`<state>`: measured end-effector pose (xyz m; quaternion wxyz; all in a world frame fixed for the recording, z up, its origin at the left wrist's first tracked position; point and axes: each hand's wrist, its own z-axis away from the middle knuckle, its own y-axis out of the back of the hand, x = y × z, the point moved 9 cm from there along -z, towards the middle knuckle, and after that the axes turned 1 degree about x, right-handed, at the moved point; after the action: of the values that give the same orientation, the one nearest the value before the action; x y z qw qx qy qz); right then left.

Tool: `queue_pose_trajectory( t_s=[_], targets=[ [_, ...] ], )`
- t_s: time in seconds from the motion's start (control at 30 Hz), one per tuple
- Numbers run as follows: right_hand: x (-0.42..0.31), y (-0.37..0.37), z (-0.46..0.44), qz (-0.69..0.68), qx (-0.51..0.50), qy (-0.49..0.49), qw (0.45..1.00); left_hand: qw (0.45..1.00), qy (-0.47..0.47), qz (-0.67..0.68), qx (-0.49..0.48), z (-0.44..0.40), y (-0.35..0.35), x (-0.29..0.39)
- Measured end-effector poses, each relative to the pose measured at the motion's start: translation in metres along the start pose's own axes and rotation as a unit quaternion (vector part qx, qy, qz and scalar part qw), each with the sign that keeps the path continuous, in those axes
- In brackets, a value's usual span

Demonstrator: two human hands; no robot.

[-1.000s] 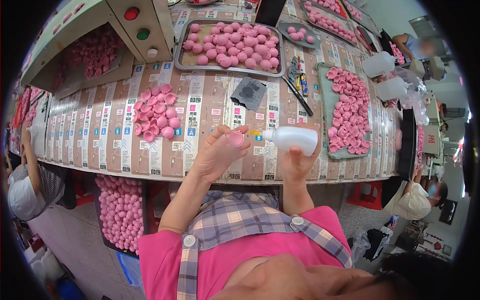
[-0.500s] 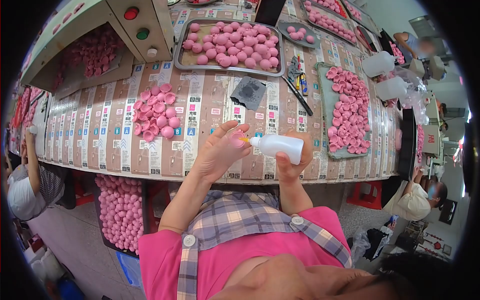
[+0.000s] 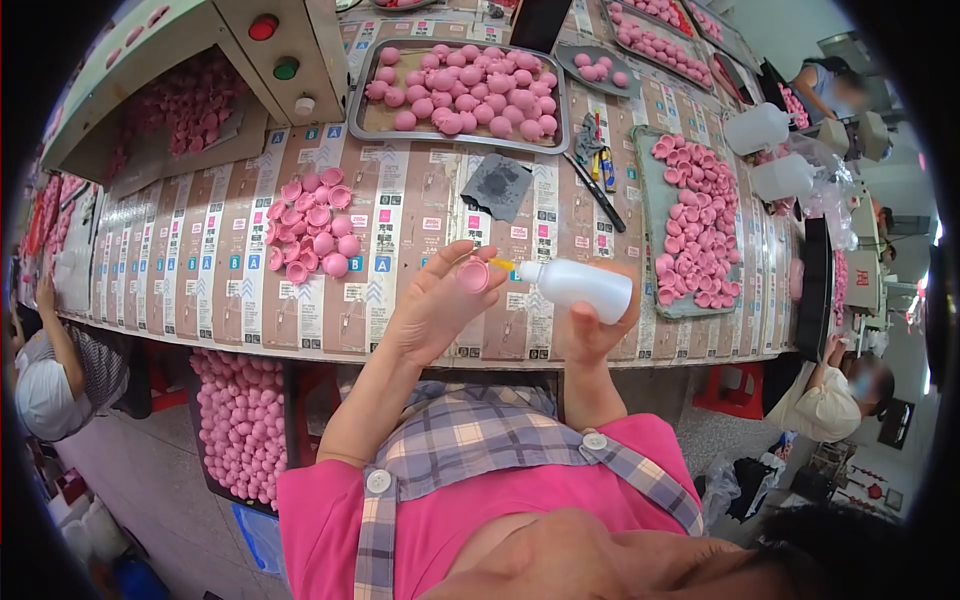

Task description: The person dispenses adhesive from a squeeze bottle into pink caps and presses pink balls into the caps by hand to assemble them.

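Observation:
Between the thumb and fingers of my left hand (image 3: 437,300) is a small pink half-shell cup (image 3: 473,275), its hollow side facing up toward me. My right hand (image 3: 602,330) grips a white squeeze bottle (image 3: 585,288), tilted nearly level, with its yellow nozzle (image 3: 503,264) pointing left at the cup's rim. Whether the tip touches the rim I cannot tell. Beyond my left hand, a loose pile of pink half-shells (image 3: 310,222) lies on the table. A dark grey, stained cloth (image 3: 497,187) rests just past both hands.
A metal tray (image 3: 460,147) of pink balls stands at the back. On the right, a grey-green tray (image 3: 650,215) holds many half-shells. A black pen-like tool (image 3: 600,200) lies between them. A machine with buttons (image 3: 240,50) is at left; a crate of pink balls (image 3: 240,425) sits below. Other people work at both sides.
The squeeze bottle in my right hand has drawn back to the right, its nozzle moving from over the cup to its edge. My left hand stays in place, the cup turned slightly.

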<state>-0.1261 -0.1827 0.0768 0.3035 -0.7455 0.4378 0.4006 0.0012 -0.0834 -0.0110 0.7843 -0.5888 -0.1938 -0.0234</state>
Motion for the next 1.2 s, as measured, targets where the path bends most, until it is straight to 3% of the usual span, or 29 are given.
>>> queue_pose_trajectory(
  t_s=[0.53,0.73,0.93,1.2],
  targets=[
    [-0.01,-0.016,-0.005,0.114,-0.078,0.052,0.989,1.0,-0.009,0.002,-0.008,0.001,-0.003,0.002],
    [-0.011,-0.016,-0.004,0.118,-0.074,0.069,0.988,1.0,-0.003,0.0,-0.007,0.0,0.001,-0.001],
    [-0.011,0.001,-0.008,0.017,0.006,0.023,1.0,1.0,-0.008,-0.007,0.004,0.0,0.004,0.002],
    [-0.002,0.003,-0.003,0.036,-0.004,0.018,0.999,1.0,-0.019,-0.02,0.003,0.002,-0.003,0.005]
  ],
)
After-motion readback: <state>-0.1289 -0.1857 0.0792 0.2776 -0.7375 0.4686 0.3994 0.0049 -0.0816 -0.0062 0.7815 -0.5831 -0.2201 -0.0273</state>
